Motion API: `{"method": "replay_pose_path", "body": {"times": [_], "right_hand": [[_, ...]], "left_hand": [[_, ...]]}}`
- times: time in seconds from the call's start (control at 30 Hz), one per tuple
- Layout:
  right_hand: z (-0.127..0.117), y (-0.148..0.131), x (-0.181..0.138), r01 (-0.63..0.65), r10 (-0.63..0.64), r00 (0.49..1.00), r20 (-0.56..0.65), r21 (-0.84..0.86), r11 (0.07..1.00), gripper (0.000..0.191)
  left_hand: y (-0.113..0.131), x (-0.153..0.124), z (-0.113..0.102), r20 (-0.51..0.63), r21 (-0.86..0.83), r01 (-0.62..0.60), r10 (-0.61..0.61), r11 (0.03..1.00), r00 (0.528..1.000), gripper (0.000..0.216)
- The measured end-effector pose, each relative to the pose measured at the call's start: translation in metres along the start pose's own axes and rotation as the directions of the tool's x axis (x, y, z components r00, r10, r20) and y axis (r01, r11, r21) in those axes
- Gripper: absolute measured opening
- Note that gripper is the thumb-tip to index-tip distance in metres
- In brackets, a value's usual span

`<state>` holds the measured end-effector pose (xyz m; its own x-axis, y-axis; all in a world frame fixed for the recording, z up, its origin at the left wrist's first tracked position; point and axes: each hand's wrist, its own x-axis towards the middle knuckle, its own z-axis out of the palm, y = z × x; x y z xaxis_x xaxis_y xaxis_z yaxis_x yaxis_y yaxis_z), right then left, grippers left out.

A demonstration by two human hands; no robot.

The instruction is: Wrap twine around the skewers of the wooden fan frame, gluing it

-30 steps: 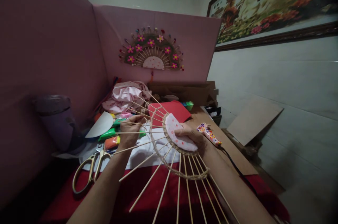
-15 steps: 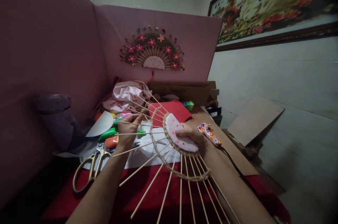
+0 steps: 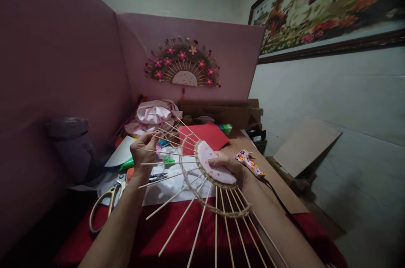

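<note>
Working remotely, I have the right hand (image 3: 230, 164) clasping the fan frame (image 3: 193, 191) by its dotted half-disc (image 3: 210, 170) above the bench (image 3: 145, 242), probably so the sticks (image 3: 216, 226) splay freely, while the left hand (image 3: 144, 148) bunches its fingers among them, holding what I cannot tell.

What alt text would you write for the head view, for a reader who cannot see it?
The right hand grips a stick fan by its dotted half-circle; the left hand is at the stick tips. Scissors and a patterned glue gun lie nearby, and a flowered fan hangs on the pink panel behind.
</note>
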<state>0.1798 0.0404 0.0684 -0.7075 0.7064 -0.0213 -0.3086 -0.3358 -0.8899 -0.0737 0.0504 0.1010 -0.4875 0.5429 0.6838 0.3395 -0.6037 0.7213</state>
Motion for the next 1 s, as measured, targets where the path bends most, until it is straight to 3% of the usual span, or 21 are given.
{"method": "replay_pose_path", "body": {"times": [0.27,0.4,0.5,0.63,0.77,1.0], "right_hand": [[0.005,-0.003,0.000,-0.047,0.044,0.998,0.040,0.073,0.996,0.032],[0.006,-0.006,-0.002,-0.052,0.051,0.999,0.014,0.088,0.995,0.034],[0.005,-0.007,-0.002,-0.052,0.052,0.999,0.006,0.062,0.997,0.035],[0.005,-0.008,-0.003,-0.057,0.056,0.998,0.029,0.043,0.997,0.036],[0.008,-0.010,-0.004,-0.077,0.077,0.997,0.029,0.013,0.997,0.038],[0.010,-0.004,-0.007,-0.058,0.059,0.998,0.017,-0.025,0.998,0.035]], "left_hand": [[0.000,0.017,0.000,0.071,0.076,-0.072,0.066,0.995,0.995,0.018],[0.000,0.029,-0.005,0.194,0.135,-0.154,0.127,0.979,0.973,0.012],[0.004,0.039,-0.008,0.279,0.083,-0.185,0.155,0.979,0.948,0.011],[0.012,0.049,-0.012,0.411,-0.036,0.026,-0.009,0.999,0.912,0.018],[0.021,0.060,-0.019,0.567,0.020,0.260,-0.225,0.965,0.792,0.018],[0.019,0.084,-0.028,0.620,0.030,0.344,-0.288,0.938,0.730,0.016]]}}
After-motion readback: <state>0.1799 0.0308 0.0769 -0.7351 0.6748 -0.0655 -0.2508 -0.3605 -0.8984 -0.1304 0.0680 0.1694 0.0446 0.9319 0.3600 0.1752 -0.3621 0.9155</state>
